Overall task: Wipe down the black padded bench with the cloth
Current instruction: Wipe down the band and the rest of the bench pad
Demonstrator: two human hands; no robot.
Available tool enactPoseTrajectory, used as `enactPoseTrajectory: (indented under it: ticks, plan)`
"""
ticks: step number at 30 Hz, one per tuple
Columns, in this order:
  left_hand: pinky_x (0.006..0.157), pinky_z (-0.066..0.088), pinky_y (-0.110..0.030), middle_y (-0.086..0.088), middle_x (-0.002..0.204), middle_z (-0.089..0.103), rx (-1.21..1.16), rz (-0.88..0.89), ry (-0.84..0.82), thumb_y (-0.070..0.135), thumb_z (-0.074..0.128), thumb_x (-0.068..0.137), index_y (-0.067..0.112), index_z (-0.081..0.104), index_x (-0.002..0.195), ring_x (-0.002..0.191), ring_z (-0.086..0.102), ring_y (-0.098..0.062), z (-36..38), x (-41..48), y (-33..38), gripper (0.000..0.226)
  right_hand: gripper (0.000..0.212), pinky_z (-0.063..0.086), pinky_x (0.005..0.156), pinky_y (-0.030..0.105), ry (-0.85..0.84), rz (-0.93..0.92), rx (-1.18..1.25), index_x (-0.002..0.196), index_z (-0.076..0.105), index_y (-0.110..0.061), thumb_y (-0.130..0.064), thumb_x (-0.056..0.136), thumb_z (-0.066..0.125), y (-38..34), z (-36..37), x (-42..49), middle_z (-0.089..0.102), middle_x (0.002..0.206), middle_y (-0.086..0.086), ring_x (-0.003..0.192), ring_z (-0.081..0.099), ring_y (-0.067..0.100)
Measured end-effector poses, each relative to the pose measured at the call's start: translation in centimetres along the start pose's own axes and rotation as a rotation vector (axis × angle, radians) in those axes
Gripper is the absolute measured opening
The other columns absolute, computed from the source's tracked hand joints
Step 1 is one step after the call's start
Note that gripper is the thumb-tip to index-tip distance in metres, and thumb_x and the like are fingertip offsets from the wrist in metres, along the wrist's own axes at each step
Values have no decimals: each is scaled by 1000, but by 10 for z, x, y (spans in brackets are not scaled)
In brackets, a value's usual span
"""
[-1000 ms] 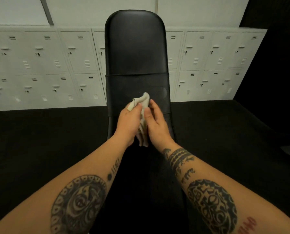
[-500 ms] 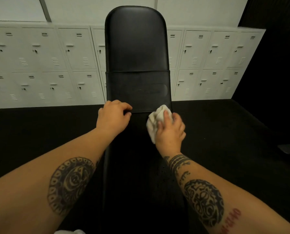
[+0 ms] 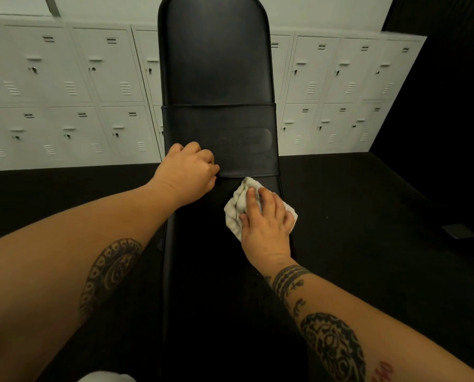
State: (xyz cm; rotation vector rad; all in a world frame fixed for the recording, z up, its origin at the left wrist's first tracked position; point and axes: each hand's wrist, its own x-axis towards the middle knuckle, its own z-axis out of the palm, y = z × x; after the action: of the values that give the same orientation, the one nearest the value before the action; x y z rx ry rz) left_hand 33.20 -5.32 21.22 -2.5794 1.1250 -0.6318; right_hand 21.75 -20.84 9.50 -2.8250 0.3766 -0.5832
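- Worktop (image 3: 216,64): long, black and padded. It runs straight away from us, and its rounded far end stands in front of the lockers. A wide, duller band (image 3: 219,119) wraps across it about midway.
- Cloth (image 3: 237,205): pale and crumpled into a wad. It lies on the right half of the worktop, just on our side of the band's near edge, with its top corner at or very close to that edge. Its right part reaches the worktop's right side.
- Right hand (image 3: 266,224): palm down on the cloth, fingers spread and nearly straight, pressing it flat against the padding. The thumb lies along the cloth's left side. We note a flat press, not a curled grasp.
- Left hand (image 3: 187,172): fingers curled into a loose fist, resting on the left side of the worktop over the band's near left corner. We see nothing held in it; the fingertips are tucked under, so we cannot tell whether they catch the band's edge.
- The hands are near each other but apart, the left a little farther from us.
- Both forearms are bare, with dark tattoos.
- Lockers (image 3: 78,86): white, in two rows along the far wall, on both sides of the worktop.
- Floor (image 3: 368,202): black all around the worktop. A small dark flat object (image 3: 457,231) lies on it at far right; we cannot tell what it is.
- A white scrap (image 3: 106,377) at the bottom edge is cut off by the frame, so we cannot identify it.
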Motion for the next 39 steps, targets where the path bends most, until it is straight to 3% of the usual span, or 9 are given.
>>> enactPoseTrajectory:
  ticks: [2, 4, 10, 15, 21, 26, 32, 35, 39]
  plan:
    - [90, 47, -42, 3, 126, 66, -6, -2, 10, 42, 45, 103, 27, 71, 124, 113, 55, -25, -3, 2, -2, 37, 54, 18, 106, 47, 27, -99, -16, 153, 31, -25, -39, 102, 41, -5, 5, -1, 29, 156, 2, 144, 25, 28]
    - [88, 51, -43, 0, 115, 70, -69, -35, -16, 40, 45, 102, 23, 73, 117, 106, 59, -26, -9, 5, -5, 36, 55, 22, 106, 49, 11, -197, -64, 153, 33, -23, -39, 102, 41, -11, 12, -2, 30, 157, 2, 145, 26, 30]
    - [83, 49, -37, 2, 107, 74, -151, -58, -90, 40, 50, 102, 31, 73, 118, 98, 67, -24, -28, 17, -16, 29, 65, 0, 119, 57, -84, -355, -119, 159, 14, -20, -47, 101, 30, -67, 15, 21, 5, 166, 2, 152, -8, 29]
    - [80, 53, -37, 4, 105, 73, -212, -120, -136, 42, 53, 100, 35, 73, 117, 94, 66, -21, -28, 20, -16, 27, 64, -10, 119, 55, -108, -405, -180, 159, 9, -19, -48, 104, 23, -75, 14, 31, -1, 167, 2, 151, -17, 27]
    - [81, 56, -41, 1, 105, 73, -248, -203, -113, 43, 53, 97, 36, 75, 110, 96, 67, -30, -27, 12, -7, 27, 62, -1, 115, 58, -144, -71, -101, 157, -11, -27, -43, 105, 19, -37, -6, 28, -5, 165, 2, 150, -4, 28]
    - [76, 49, -35, 1, 108, 72, -263, -228, -145, 40, 53, 102, 31, 73, 119, 98, 66, -24, -30, 13, -4, 28, 58, 17, 106, 53, -47, 151, -124, 158, 9, -27, -44, 103, 22, -3, -26, 28, 19, 148, 7, 127, 23, 26]
    - [77, 53, -37, 2, 102, 71, -259, -274, -154, 44, 57, 100, 35, 73, 114, 96, 65, -24, -30, 19, -6, 24, 60, 18, 105, 52, 4, 283, -13, 155, 19, -13, -36, 101, 32, -41, -20, 36, 20, 148, 11, 128, 22, 29]
    - [75, 51, -37, 1, 100, 71, -248, -263, -113, 46, 58, 99, 35, 74, 113, 95, 66, -24, -25, 21, -8, 24, 62, 19, 103, 52, 17, 245, -38, 153, 22, -11, -42, 101, 33, -50, -14, 38, 22, 148, 12, 127, 22, 29]
    - [72, 49, -37, 0, 98, 70, -225, -217, -73, 49, 57, 97, 34, 75, 107, 94, 65, -27, -15, 24, -10, 26, 65, 25, 97, 54, 77, -2, -116, 153, 29, -14, -45, 97, 41, -48, -4, 29, 33, 142, 13, 121, 33, 33]
